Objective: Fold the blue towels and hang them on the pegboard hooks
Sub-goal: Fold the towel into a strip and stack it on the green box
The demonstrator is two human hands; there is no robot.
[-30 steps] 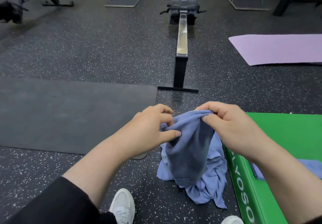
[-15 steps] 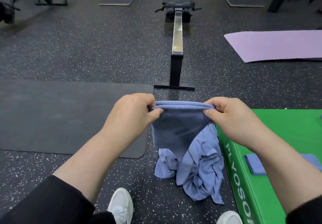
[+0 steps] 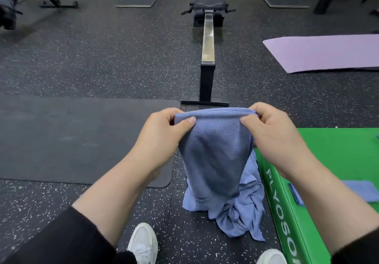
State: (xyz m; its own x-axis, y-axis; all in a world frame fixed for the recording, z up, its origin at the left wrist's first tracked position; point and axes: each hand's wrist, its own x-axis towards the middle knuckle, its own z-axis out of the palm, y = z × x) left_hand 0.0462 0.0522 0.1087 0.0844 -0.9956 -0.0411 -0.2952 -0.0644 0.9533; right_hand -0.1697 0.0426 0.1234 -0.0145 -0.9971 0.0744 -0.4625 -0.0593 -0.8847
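Observation:
A blue towel (image 3: 213, 153) hangs doubled over in front of me, its top edge stretched level between my hands. My left hand (image 3: 162, 132) pinches its left top corner with thumb and fingers. My right hand (image 3: 272, 128) pinches the right top corner. Below it a crumpled heap of blue towels (image 3: 242, 214) lies on the floor. A folded blue towel (image 3: 363, 192) rests on the green plyo box (image 3: 338, 153) at right, partly hidden by my right forearm. No pegboard is in view.
A rowing machine (image 3: 207, 44) runs away from me straight ahead. A dark mat (image 3: 71, 138) lies on the left floor and a purple mat (image 3: 328, 52) at far right. My white shoes (image 3: 142, 243) show at the bottom. Racks stand along the back wall.
My hands have moved apart and pulled the towel's top edge from a bunched grip into a straight, taut line; the towel now hangs flatter.

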